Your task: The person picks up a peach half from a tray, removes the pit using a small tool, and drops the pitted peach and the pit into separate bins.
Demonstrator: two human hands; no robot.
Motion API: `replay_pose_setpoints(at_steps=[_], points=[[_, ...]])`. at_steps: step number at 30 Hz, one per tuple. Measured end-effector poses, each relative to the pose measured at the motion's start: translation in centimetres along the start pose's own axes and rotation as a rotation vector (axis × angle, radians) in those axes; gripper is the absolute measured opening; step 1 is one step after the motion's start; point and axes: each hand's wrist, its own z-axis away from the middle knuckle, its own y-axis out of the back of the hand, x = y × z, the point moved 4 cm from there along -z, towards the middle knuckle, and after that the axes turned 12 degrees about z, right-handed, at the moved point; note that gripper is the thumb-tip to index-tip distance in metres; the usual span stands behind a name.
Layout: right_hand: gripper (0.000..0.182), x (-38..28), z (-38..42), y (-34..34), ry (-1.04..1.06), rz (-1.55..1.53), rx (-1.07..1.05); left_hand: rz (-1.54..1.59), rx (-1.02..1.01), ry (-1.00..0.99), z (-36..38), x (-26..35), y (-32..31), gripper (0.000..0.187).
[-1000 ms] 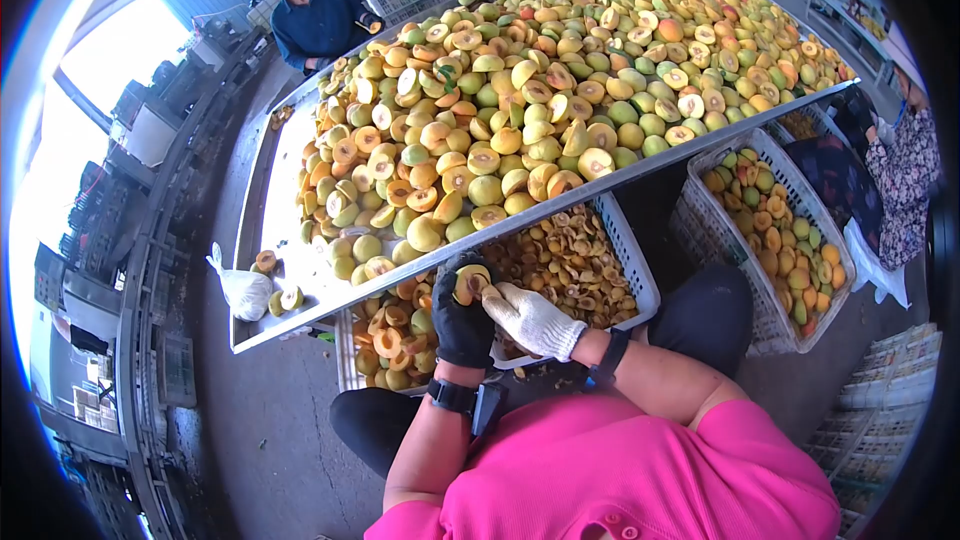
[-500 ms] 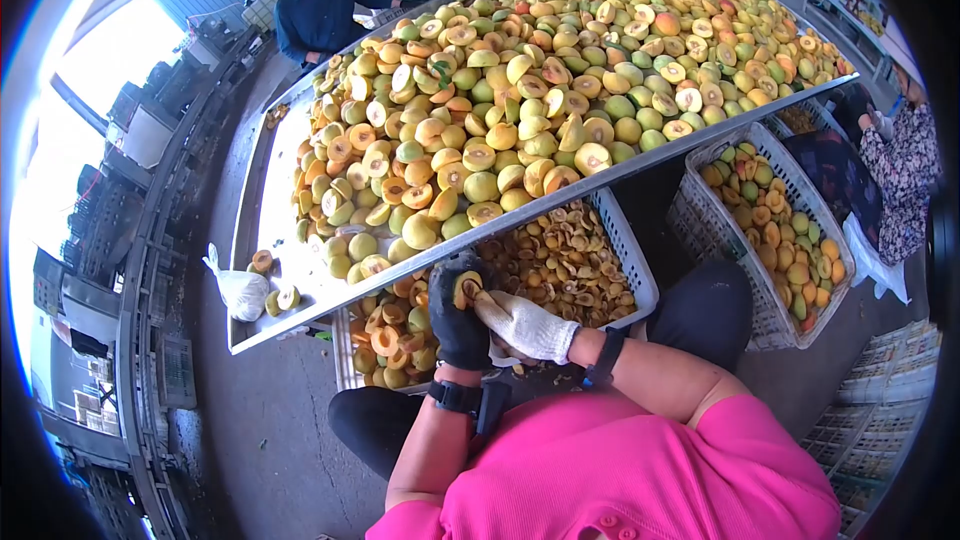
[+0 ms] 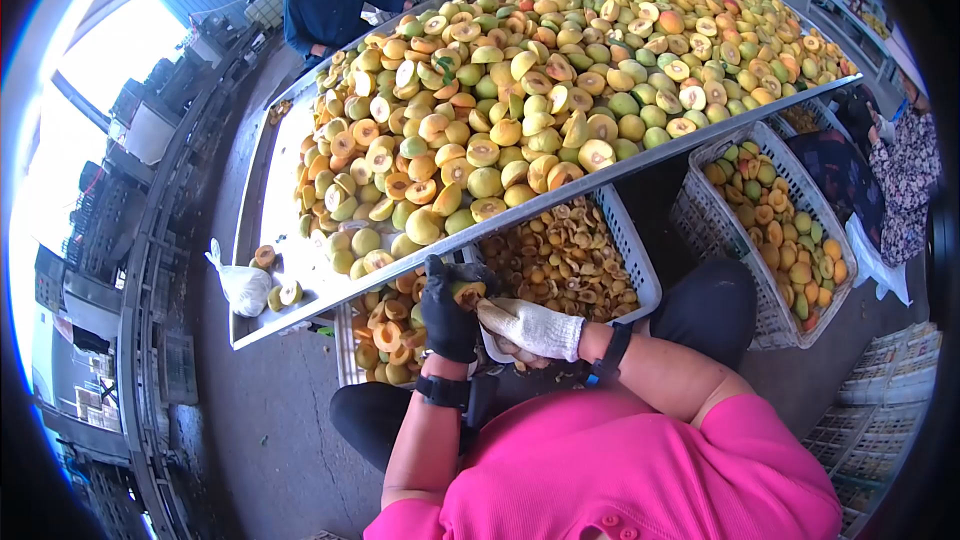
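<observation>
My left hand (image 3: 446, 318), in a black glove, is closed around an apricot half (image 3: 467, 292), cut side partly showing. My right hand (image 3: 532, 328), in a white knitted glove, is closed, with its fingertips against that fruit; whatever it grips is hidden. Just beyond both hands, the near edge of a metal-rimmed table (image 3: 440, 252) carries a big heap of halved apricots (image 3: 480, 150). Below it, left of my hands, hollowed halves (image 3: 388, 335) fill a crate. To the right, a crate (image 3: 640, 275) contains small brownish fruit pieces (image 3: 560, 260).
A white plastic bag (image 3: 243, 282) and a few halves lie on the table's left corner. Farther right stands a crate of fruit (image 3: 775, 230). One person (image 3: 335, 10) is at the far left side; another in a patterned sleeve (image 3: 908, 165) sits right. Crates (image 3: 880, 420) are stacked lower right.
My hands have shifted slightly, and the apricot half is tilted differently in my left hand. The person at the far left has drawn one arm back toward the body.
</observation>
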Motion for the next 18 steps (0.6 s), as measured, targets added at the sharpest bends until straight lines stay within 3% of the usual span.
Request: replay_pose_setpoints(at_steps=[3, 7, 10, 13, 15, 18], points=[[0.047, 0.7, -0.3, -0.1, -0.009, -0.049, -0.043, -0.424, 0.009, -0.261, 0.5, 0.1, -0.4, 0.056], [0.044, 0.0, 0.7, -0.1, -0.154, -0.236, -0.161, -0.252, 0.0, -0.142, 1.3, 1.4, -1.8, 0.056], [0.043, 0.9, 0.0, -0.1, -0.154, -0.214, -0.138, -0.166, 0.104, -0.125, 1.9, 1.7, -2.6, 0.051], [0.044, 1.6, -0.5, -0.7, -0.165, -0.198, -0.051, -0.278, 0.127, -0.188, 1.0, -0.3, -0.3, 0.05], [0.044, 1.7, -0.4, -0.7, -0.174, -0.264, -0.117, -0.318, 0.09, -0.23, 0.9, -0.5, -0.1, 0.05], [0.042, 1.7, -0.1, -0.3, -0.171, -0.327, -0.247, -0.145, 0.129, -0.096, 0.4, -1.0, 1.0, 0.048]])
